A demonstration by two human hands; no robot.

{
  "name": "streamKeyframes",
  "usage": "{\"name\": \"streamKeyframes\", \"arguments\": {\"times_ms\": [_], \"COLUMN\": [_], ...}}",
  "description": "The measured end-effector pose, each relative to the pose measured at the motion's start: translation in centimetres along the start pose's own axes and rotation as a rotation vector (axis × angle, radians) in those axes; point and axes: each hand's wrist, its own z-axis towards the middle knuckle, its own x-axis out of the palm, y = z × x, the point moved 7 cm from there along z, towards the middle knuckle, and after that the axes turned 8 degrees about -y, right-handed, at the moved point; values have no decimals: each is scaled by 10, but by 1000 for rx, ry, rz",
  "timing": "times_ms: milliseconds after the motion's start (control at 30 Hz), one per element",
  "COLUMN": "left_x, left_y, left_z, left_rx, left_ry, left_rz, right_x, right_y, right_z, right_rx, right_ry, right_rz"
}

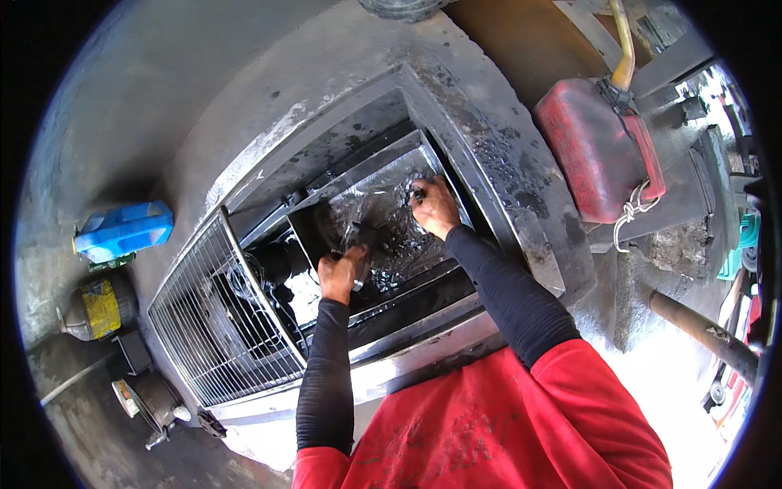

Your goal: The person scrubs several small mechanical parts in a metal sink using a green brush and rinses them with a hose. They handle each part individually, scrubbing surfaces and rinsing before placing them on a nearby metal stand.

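A metal tray with dark, wet liquid in it sits inside a sunken basin. My left hand is closed round a dark, wet metal part with a shiny rounded end, over the left half of the tray. Over the tray's right side my right hand is closed, and a short black stub pokes out by its thumb. What else the right hand grips is hidden. Wet glints and dark grime cover the tray floor between my hands.
A wire grate covers the basin's left end, with dark metal parts beneath. Right of the basin stands a red fuel can with a yellow spout. On the left are a blue jug and a yellow-labelled container.
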Motion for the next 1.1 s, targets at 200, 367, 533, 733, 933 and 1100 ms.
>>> {"name": "streamKeyframes", "arguments": {"times_ms": [200, 367, 533, 733, 933, 1100], "left_x": [10, 21, 3, -31, -60, -66], "left_y": [-29, -47, -45, -43, -41, -55], "left_z": [-43, -52, -56, -69, -63, -58], "left_rx": [-564, -576, -550, -442, -347, -239], "left_ry": [157, 186, 145, 244, 164, 258], "left_rz": [-677, -888, -967, -1045, -1034, -1067], "right_x": [18, -8, -24, 10, -27, 2], "right_y": [20, 87, 43, 33, 101, 111], "right_z": [-32, -40, -13, -29, -21, -47], "right_rx": [291, 174, 28, 188, 475, 803], "right_ry": [546, 351, -27, 511, 260, 325], "right_rz": [17, 520, 151, -139, 1051, 1107]}}
